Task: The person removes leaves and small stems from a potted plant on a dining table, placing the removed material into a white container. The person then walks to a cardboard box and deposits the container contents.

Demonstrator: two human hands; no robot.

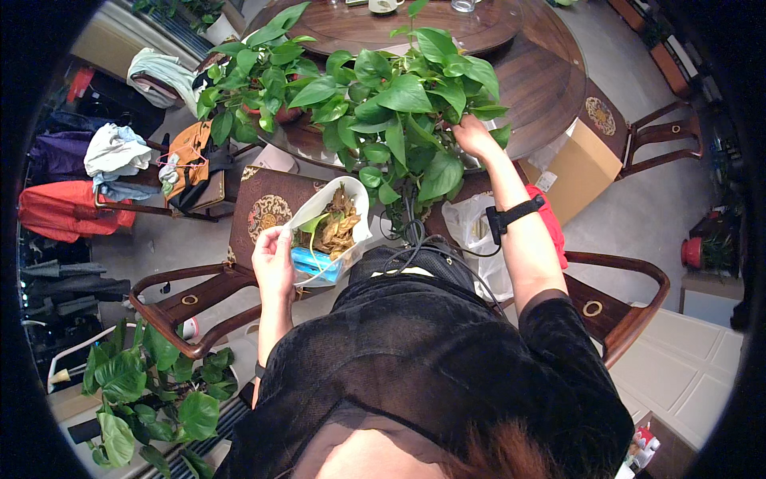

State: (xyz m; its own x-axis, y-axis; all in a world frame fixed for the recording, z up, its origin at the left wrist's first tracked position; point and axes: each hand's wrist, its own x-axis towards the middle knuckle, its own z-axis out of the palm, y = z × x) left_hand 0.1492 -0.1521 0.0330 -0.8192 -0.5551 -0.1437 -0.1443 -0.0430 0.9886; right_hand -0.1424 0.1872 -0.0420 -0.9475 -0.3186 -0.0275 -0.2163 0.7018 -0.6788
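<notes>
My left hand pinches the rim of a white open-topped container between thumb and fingers. Inside it lie dry brown leaves, a yellow-green leaf with its long stem and a blue plastic packet. A leafy pothos plant spreads over the near edge of the round wooden table. On its right side, my right hand reaches in among the leaves. Foliage hides those fingertips, so what they touch cannot be made out.
Wooden armchairs stand close on both sides. A second pothos is at the table's left. An open cardboard box and a white plastic bag are at the right. Cables hang at my waist. Clothes drape chairs leftward.
</notes>
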